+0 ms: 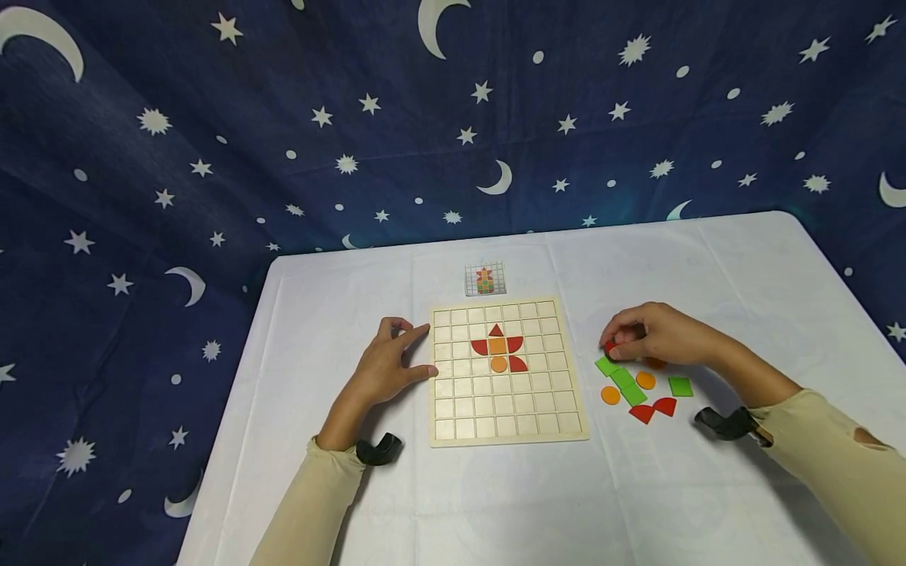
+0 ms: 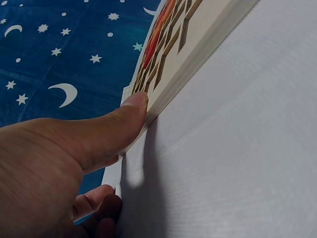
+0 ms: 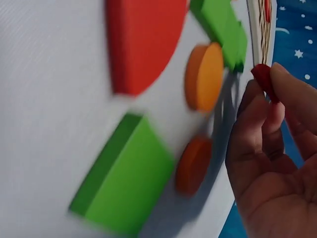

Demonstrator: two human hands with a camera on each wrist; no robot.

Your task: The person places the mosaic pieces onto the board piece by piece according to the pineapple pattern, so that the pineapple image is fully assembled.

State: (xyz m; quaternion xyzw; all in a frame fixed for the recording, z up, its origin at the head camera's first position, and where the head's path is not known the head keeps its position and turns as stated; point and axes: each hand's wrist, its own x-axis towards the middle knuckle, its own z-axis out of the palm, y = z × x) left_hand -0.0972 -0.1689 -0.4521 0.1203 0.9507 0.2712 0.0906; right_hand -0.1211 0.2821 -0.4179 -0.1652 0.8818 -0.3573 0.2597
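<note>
A square wooden grid board (image 1: 460, 407) lies on the table. On it are a red triangle (image 1: 496, 331), an orange square (image 1: 498, 346), an orange disc (image 1: 499, 364) and several red quarter-circles (image 1: 518, 364). My left hand (image 1: 382, 365) touches the board's left edge with thumb and index finger spread; its other fingers curl loosely in the left wrist view. Right of the board, my right hand (image 1: 654, 334) pinches a small red piece (image 3: 265, 82) between thumb and fingers, above the loose pieces. The fingers partly cover it, so its full shape is hidden.
Loose pieces by the right hand include green squares (image 1: 681, 387), orange discs (image 1: 646, 380) and red quarter-circles (image 1: 664, 406). A small pattern card (image 1: 485, 279) lies behind the board. The table has a white cloth (image 1: 524, 503); a dark blue starry curtain (image 1: 396, 79) hangs behind it.
</note>
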